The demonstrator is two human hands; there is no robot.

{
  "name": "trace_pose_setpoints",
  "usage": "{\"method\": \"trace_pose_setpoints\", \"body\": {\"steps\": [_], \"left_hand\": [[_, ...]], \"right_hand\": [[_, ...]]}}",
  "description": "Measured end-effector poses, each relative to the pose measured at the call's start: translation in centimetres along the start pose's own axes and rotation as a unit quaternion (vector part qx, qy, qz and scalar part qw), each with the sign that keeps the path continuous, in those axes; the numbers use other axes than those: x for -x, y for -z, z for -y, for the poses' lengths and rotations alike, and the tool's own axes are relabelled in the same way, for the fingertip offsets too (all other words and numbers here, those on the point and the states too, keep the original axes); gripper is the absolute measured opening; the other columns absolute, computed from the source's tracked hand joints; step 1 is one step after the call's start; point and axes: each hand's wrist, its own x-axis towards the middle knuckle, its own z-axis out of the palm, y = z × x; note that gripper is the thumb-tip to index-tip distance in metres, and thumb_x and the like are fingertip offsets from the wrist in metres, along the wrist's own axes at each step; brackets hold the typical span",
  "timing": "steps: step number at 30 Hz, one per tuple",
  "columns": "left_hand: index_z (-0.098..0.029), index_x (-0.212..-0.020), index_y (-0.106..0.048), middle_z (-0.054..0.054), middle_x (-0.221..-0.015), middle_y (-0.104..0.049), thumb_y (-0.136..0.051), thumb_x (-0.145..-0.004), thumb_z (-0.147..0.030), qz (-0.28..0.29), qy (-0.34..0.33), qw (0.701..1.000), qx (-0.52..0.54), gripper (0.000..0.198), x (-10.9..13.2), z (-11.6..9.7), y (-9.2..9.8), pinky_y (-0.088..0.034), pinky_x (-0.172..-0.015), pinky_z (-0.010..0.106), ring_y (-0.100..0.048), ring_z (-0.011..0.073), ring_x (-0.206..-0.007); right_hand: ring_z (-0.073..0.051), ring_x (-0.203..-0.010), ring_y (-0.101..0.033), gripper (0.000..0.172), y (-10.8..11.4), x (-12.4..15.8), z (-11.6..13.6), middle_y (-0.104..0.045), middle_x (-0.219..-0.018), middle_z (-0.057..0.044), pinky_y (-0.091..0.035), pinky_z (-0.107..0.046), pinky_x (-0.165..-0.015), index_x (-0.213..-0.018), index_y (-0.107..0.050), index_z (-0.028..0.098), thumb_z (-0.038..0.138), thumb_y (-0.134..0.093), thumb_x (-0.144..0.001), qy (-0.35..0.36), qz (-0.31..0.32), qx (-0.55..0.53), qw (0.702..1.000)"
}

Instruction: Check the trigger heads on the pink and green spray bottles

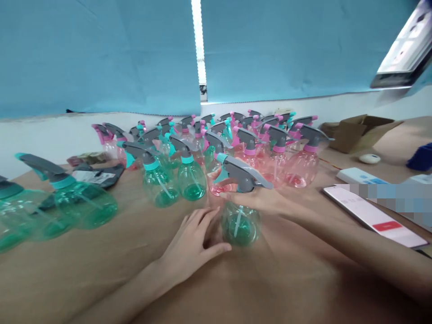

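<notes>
A green spray bottle (243, 230) with a grey and turquoise trigger head stands upright in front of me. My right hand (261, 199) is closed round its neck just below the head, with a finger near the turquoise trigger. To the left of that bottle, my left hand (191, 240) is open and low over the table, thumb and fingers apart, holding nothing. Its thumb points toward the bottle's body. Just beyond my hands stand two more green spray bottles (191, 182) and several pink spray bottles (303, 167).
More pink and green bottles crowd toward the wall. At the left are other green bottles (86, 202) and a dark plastic packet (96, 176). On the right lie a phone (367, 211), a white box (362, 174), a white mouse-like object (370, 158) and an open carton (359, 135).
</notes>
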Motion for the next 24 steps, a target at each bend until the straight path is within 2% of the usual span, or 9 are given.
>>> {"method": "trace_pose_setpoints", "body": {"steps": [5,10,13,17,20,24], "left_hand": [[-0.019,-0.133,-0.043,0.013,-0.136,-0.046,-0.058,-0.086,-0.050,0.009,0.015,0.999,-0.037,0.059,0.3,0.3,0.0,-0.034,-0.101,0.048,-0.041,0.0307,-0.124],[-0.020,-0.135,-0.042,0.012,-0.138,-0.045,-0.054,-0.088,-0.049,0.000,0.005,0.999,-0.043,0.056,0.6,0.6,-0.4,-0.035,-0.100,0.049,-0.040,0.0314,-0.126],[-0.018,-0.135,-0.043,0.013,-0.138,-0.045,-0.054,-0.088,-0.049,0.001,0.002,0.999,-0.048,0.057,0.7,0.7,-0.6,-0.035,-0.100,0.049,-0.040,0.0317,-0.126],[-0.020,-0.134,-0.043,0.013,-0.137,-0.047,-0.054,-0.087,-0.049,-0.005,-0.002,0.999,-0.050,0.056,0.6,0.7,-0.6,-0.036,-0.099,0.049,-0.042,0.0321,-0.125],[-0.020,-0.134,-0.044,0.013,-0.136,-0.048,-0.054,-0.088,-0.049,-0.004,-0.003,0.999,-0.052,0.056,0.6,0.7,-0.6,-0.036,-0.098,0.050,-0.043,0.0322,-0.124],[-0.016,-0.134,-0.044,0.014,-0.136,-0.047,-0.054,-0.088,-0.049,0.002,-0.003,0.998,-0.061,0.057,0.6,0.7,-0.7,-0.036,-0.099,0.050,-0.042,0.0324,-0.124]], "right_hand": [[-0.019,-0.094,-0.064,0.029,0.0,0.0,-0.6,-0.068,-0.098,-0.003,-0.054,-0.038,-0.080,-0.108,-0.059,0.027,0.025,-0.056,-0.079,-0.025,-0.003,0.004,1.000],[-0.019,-0.096,-0.063,0.027,-0.2,0.3,-0.9,-0.067,-0.091,0.000,-0.053,-0.039,-0.085,-0.103,-0.061,0.029,0.019,-0.054,-0.079,-0.022,-0.008,0.005,1.000],[-0.019,-0.095,-0.063,0.020,-0.2,0.3,-0.9,-0.065,-0.086,0.000,-0.052,-0.039,-0.086,-0.095,-0.063,0.029,0.020,-0.053,-0.080,-0.019,-0.012,0.028,0.999],[-0.017,-0.082,-0.063,0.010,-0.3,0.4,-1.1,-0.062,-0.081,-0.001,-0.055,-0.033,-0.073,-0.087,-0.061,0.027,0.030,-0.053,-0.082,-0.027,-0.017,0.040,0.999],[-0.015,-0.067,-0.060,0.011,-0.4,0.5,-1.2,-0.060,-0.076,0.000,-0.053,-0.029,-0.060,-0.083,-0.059,0.026,0.036,-0.055,-0.081,-0.042,-0.031,0.052,0.997],[-0.013,-0.062,-0.057,0.012,-0.3,0.4,-1.1,-0.058,-0.070,0.001,-0.049,-0.026,-0.053,-0.088,-0.058,0.026,0.035,-0.056,-0.080,-0.030,-0.025,0.034,0.999]]}}
